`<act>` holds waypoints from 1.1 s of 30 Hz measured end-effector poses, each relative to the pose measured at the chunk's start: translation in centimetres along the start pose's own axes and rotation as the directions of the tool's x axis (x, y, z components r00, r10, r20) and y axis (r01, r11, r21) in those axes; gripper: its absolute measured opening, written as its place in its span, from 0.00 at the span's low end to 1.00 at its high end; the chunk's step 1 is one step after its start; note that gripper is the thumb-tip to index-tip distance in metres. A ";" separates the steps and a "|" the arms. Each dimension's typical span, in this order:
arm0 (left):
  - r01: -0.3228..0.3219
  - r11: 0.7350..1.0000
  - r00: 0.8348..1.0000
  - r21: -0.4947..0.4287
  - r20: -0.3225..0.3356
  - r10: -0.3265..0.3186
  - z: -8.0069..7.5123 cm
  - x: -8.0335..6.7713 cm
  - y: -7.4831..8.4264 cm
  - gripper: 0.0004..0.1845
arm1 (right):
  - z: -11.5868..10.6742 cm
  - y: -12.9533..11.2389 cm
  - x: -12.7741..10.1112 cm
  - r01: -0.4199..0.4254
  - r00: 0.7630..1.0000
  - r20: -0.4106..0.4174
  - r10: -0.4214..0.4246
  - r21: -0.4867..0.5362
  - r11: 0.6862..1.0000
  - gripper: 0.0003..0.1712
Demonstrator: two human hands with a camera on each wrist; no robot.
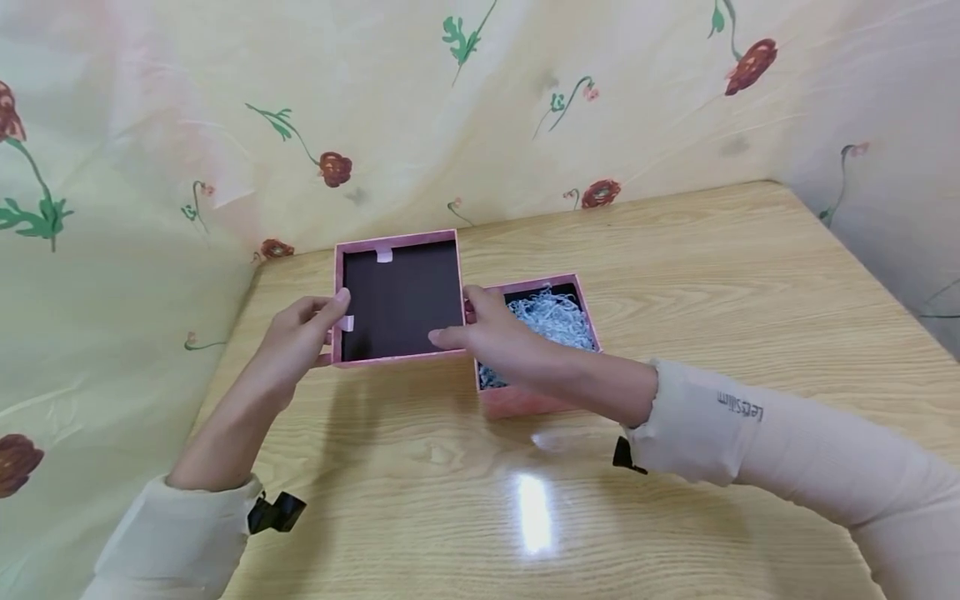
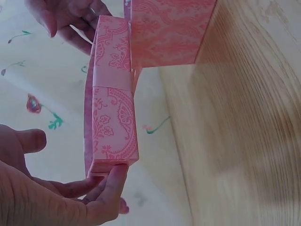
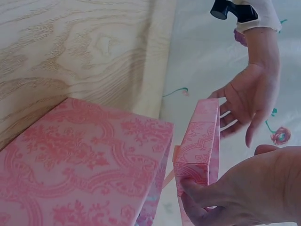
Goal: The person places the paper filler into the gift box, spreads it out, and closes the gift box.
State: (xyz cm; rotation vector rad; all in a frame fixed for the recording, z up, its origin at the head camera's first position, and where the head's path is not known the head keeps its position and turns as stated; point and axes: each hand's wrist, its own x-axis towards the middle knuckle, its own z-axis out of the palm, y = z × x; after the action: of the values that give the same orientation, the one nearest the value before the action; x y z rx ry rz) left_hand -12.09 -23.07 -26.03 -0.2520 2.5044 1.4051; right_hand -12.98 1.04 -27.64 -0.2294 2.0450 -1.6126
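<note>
Both hands hold a shallow pink box lid (image 1: 401, 300) above the table, its dark inside facing up. My left hand (image 1: 296, 337) supports the left side, fingers beneath and thumb over the rim. At the right near corner my right hand (image 1: 498, 333) grips the lid, thumb over the edge and fingers curled under. Pink embossed paper and a ribbon band (image 2: 112, 77) cover the lid's outside. Just right of it stands the open pink box (image 1: 525, 407), partly behind my right hand. Pale blue shredded paper (image 1: 555, 318) fills the box.
The wooden table (image 1: 712, 275) extends to the right and toward me. Behind and to the left hangs a flower-printed cloth (image 1: 405, 108). A black strap piece (image 1: 277, 512) sits at the left cuff.
</note>
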 end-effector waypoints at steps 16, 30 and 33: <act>-0.034 0.995 0.995 -0.097 0.088 0.043 2.8 0.5 2.6 0.38 | -4.9 0.1 -2.2 0.039 0.998 -0.041 -0.040 -0.020 0.999 0.25; -0.057 0.982 0.978 -0.180 0.190 0.092 5.8 1.5 5.2 0.32 | -9.6 -0.3 -5.0 0.010 0.997 -0.077 -0.015 -0.062 0.998 0.35; -0.061 0.979 0.972 -0.195 0.213 0.102 6.3 1.5 5.6 0.32 | -10.5 -0.2 -5.6 -0.009 0.997 -0.081 0.003 -0.085 0.996 0.39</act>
State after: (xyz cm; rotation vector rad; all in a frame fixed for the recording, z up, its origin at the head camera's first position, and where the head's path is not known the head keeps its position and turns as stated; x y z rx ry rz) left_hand -14.22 -14.77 -25.10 -0.0235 2.2287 1.6071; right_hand -13.40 12.40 -24.20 -0.1910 2.1766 -1.5558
